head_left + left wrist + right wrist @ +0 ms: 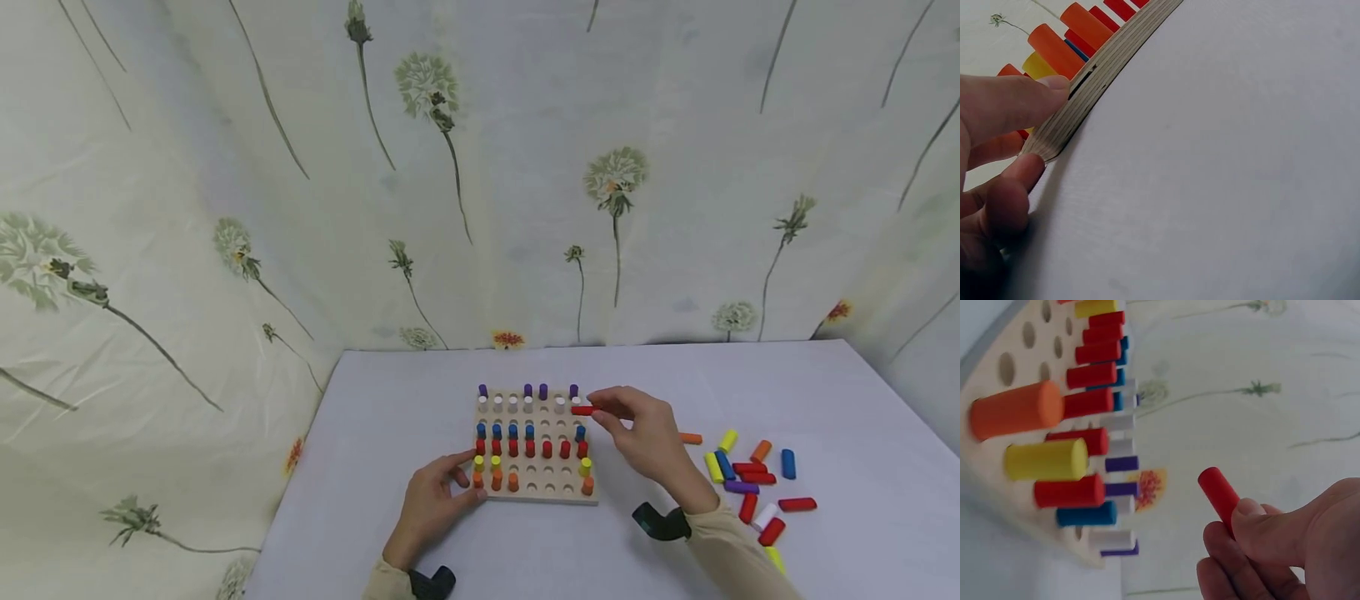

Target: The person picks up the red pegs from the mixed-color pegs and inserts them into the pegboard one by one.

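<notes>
Over the back right part of the wooden pegboard point(555, 497), a red peg point(582, 410) is pinched between the thumb and fingers of the right hand point(637, 429); its free end is turned leftward in the head view. By the left hand point(435, 504), well apart from the right, the board's near left corner is gripped. Upright rows are seated in the board, from back to front: purple pegs point(543, 392), white pegs point(513, 405), blue pegs point(513, 432), red pegs point(530, 449), yellow pegs point(496, 462) and orange pegs point(497, 480). Only the red row is filled from side to side; open holes are seen in the others. To the right, loose pegs point(757, 478) of mixed colours are scattered on the pale tabletop point(405, 400). Behind it, a dandelion-print curtain point(525, 167) is hung. Beige sleeves point(738, 554) are worn, and dark devices point(660, 522) are seen at both wrists.
</notes>
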`<state>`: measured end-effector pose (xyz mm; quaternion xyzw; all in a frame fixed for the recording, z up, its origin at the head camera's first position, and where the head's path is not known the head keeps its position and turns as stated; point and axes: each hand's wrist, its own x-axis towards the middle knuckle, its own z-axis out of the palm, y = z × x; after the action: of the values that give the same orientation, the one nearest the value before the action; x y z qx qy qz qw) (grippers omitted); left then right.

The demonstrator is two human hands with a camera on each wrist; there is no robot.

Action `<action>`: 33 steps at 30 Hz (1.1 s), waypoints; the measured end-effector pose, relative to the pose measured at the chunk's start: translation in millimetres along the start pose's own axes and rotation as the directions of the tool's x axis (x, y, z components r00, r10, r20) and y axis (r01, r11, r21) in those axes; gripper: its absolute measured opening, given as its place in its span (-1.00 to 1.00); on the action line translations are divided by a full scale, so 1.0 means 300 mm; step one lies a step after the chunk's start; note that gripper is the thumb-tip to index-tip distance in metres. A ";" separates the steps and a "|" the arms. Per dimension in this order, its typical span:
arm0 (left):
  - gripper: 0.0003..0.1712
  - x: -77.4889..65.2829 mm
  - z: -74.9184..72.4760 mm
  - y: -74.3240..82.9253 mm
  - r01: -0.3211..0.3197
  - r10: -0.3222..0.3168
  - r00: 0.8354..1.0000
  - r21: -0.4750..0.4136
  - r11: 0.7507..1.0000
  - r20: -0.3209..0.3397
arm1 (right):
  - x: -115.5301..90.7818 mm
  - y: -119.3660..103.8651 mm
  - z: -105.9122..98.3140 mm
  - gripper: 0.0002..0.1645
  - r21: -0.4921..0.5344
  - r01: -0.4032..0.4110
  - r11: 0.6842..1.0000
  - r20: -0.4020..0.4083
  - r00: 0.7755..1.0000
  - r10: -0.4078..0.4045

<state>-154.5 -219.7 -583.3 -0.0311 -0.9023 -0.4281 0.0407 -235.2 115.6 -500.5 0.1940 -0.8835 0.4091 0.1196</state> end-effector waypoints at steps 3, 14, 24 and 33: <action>-0.35 -0.002 0.003 0.000 -0.001 0.001 1.000 0.000 1.000 0.000 | 0.039 -0.037 0.028 -0.70 0.032 0.019 0.999 0.035 0.999 -0.020; -0.36 0.002 -0.003 0.002 -0.028 0.028 1.000 -0.030 0.999 -0.009 | 0.181 -0.132 0.182 -0.79 0.081 0.019 0.997 0.220 0.975 -0.037; -0.36 0.001 -0.006 -0.006 -0.050 0.050 0.999 -0.018 0.999 -0.009 | 0.263 -0.150 0.298 -0.86 0.081 0.054 0.995 0.339 0.938 -0.078; -0.37 0.005 -0.004 -0.012 -0.051 0.051 0.999 -0.035 0.998 -0.009 | 0.272 -0.145 0.376 -0.93 0.025 0.059 0.998 0.387 0.920 -0.064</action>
<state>-156.2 -223.0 -585.2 -0.0531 -0.8933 -0.4429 0.0549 -295.1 -16.9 -512.7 0.2997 -0.8805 0.3644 -0.0461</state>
